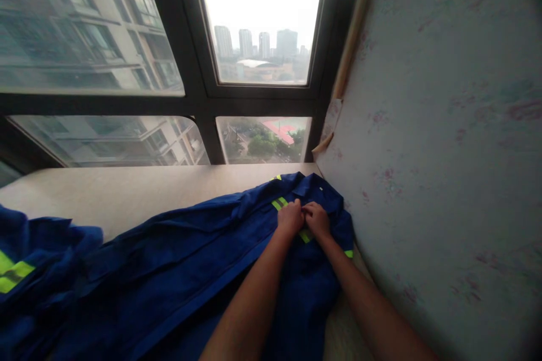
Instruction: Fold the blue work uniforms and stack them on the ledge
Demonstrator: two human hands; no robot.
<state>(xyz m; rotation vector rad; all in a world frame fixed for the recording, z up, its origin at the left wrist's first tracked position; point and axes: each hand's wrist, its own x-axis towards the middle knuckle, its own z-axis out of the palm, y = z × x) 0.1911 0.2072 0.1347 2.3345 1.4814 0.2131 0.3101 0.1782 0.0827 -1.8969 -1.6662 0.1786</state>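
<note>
A dark blue work garment with a collar and yellow-green reflective strips is spread over the pale sill, its collar end beside the wall. My left hand is closed, pinching the front of the garment just below the collar. Close against it, my right hand also has its fingers bent and pinched on the same front edge. The fingertips meet, and whatever small part lies between them is hidden. A reflective strip shows under the hands, and another strip lies just left of them.
More bunched blue cloth with a reflective band lies at the left. Dark-framed windows rise behind the pale sill. A flowered wall bounds the right side, with wallpaper peeling near the window corner.
</note>
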